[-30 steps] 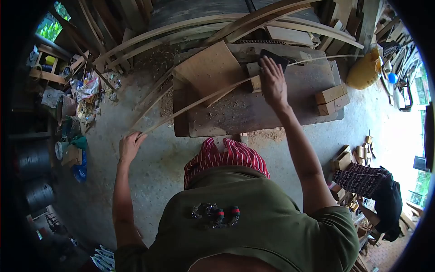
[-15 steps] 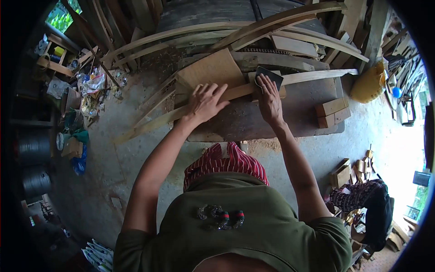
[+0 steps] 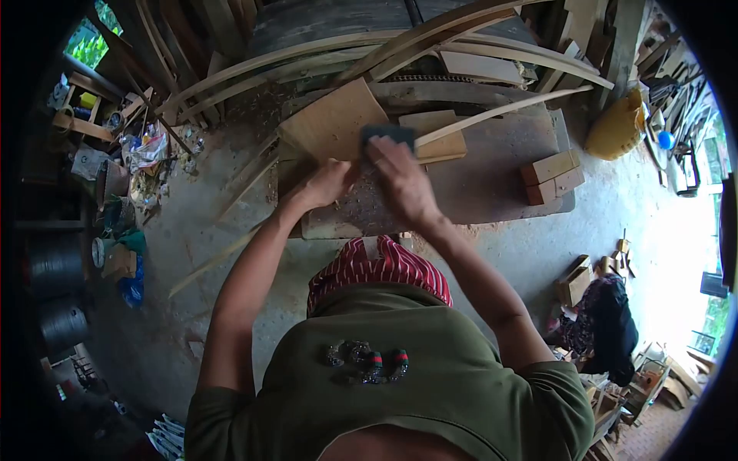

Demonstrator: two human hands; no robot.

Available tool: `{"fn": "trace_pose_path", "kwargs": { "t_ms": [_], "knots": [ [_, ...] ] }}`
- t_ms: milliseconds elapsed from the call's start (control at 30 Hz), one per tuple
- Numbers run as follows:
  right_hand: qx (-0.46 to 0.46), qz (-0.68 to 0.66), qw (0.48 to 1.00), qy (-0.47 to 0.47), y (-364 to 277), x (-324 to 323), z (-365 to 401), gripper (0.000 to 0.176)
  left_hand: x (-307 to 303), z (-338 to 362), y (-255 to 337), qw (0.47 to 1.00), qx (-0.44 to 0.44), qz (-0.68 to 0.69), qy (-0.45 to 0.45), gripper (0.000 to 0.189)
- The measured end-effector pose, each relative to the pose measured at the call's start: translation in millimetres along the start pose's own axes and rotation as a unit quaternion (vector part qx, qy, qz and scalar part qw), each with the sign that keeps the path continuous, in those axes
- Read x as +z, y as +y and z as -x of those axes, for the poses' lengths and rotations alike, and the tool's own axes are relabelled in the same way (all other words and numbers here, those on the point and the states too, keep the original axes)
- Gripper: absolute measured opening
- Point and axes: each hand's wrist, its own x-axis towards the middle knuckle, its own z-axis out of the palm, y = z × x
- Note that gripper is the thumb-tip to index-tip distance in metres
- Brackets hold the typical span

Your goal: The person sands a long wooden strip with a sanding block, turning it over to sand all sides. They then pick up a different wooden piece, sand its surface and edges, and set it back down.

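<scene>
A long, curved wooden strip (image 3: 500, 114) runs across the workbench (image 3: 461, 192), its lower left end past the bench edge. My left hand (image 3: 327, 184) is closed around the strip near the bench's left side. Under my right hand (image 3: 403, 180) is a dark flat sheet (image 3: 388, 138), pressed over the strip; motion blurs the fingers. A square wooden board (image 3: 330, 119) lies just beyond my left hand. Small wooden blocks (image 3: 442, 142) rest beside the strip, right of the sheet.
Stacked wooden blocks (image 3: 552, 177) stand at the bench's right end. Long curved timbers (image 3: 307, 58) lie across the far side. A yellow sack (image 3: 616, 134) is on the right. A person (image 3: 603, 326) is at the lower right.
My right hand and the dark sheet have moved left along the strip. My left hand has changed from spread fingers to a closed grip. The strip's lower left end has swung nearer to me.
</scene>
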Motion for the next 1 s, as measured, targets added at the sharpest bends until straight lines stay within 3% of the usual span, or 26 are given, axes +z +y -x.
{"fn": "trace_pose_path", "kwargs": {
  "t_ms": [33,100,133,200,300,400,433,500,567,667,700,733,767,833,900,967,1000],
  "knots": [
    [-0.049,0.018,0.998,-0.024,-5.3,5.8,3.7,0.044,0.8,1.4,0.4,1.000,0.002,0.002,0.000,0.016],
    [-0.019,0.029,0.999,-0.035,14.7,-1.9,2.1,0.046,0.1,8.1,-0.3,0.991,0.072,0.054,0.103,0.018],
    [-0.015,0.098,0.995,-0.026,47.2,-3.3,3.8,0.047,-7.1,8.8,1.6,0.996,0.008,0.069,0.054,0.018],
    [0.043,0.127,0.990,0.049,104.3,-24.1,4.8,0.042,-4.8,12.5,-1.1,0.995,-0.003,0.086,0.044,0.021],
    [0.087,0.164,0.979,0.088,137.0,-60.0,-4.2,0.037,-6.2,12.5,1.8,0.995,0.006,0.076,0.056,0.022],
    [0.055,0.157,0.984,0.066,116.9,-34.6,4.4,0.037,-2.3,12.2,-2.6,0.995,0.039,0.022,0.092,0.020],
    [0.009,0.084,0.991,0.101,108.7,-9.7,10.6,0.038,-0.7,11.2,-5.4,0.992,0.055,-0.009,0.111,0.019],
    [0.005,0.048,0.999,0.018,36.5,-10.0,3.3,0.037,-2.1,14.0,-0.3,0.990,0.066,-0.004,0.121,0.019],
    [-0.026,0.051,0.998,-0.004,37.3,-13.9,3.1,0.036,-2.0,14.6,-1.6,0.988,0.075,0.000,0.133,0.019],
    [0.011,0.176,0.983,0.049,124.8,-37.0,6.9,0.033,6.9,17.3,-10.7,0.991,0.055,-0.009,0.125,0.021],
    [0.100,0.116,0.988,0.025,146.0,-60.0,4.8,0.032,9.3,18.8,-10.3,0.988,0.053,-0.039,0.138,0.024],
    [0.083,0.125,0.988,0.034,178.9,-73.0,15.0,0.031,10.7,20.6,-9.4,0.985,0.050,-0.069,0.150,0.026],
    [0.154,0.110,0.982,0.023,196.0,-85.2,25.2,0.033,11.3,23.2,-9.0,0.985,0.050,-0.069,0.151,0.026],
    [0.228,0.116,0.966,0.051,202.2,-97.7,34.4,0.038,9.4,27.4,-8.5,0.966,0.077,-0.084,0.232,0.037],
    [0.259,0.098,0.958,0.078,187.4,-95.9,34.7,0.038,8.9,34.0,-8.3,0.969,0.034,-0.108,0.221,0.040],
    [0.113,0.145,0.976,0.113,180.2,-81.8,38.1,0.038,8.6,35.3,-5.6,0.969,-0.001,-0.134,0.207,0.044],
    [0.091,0.117,0.979,0.136,167.9,-70.6,34.7,0.040,9.7,33.8,-1.8,0.962,-0.013,-0.166,0.215,0.044]
  ]
}}
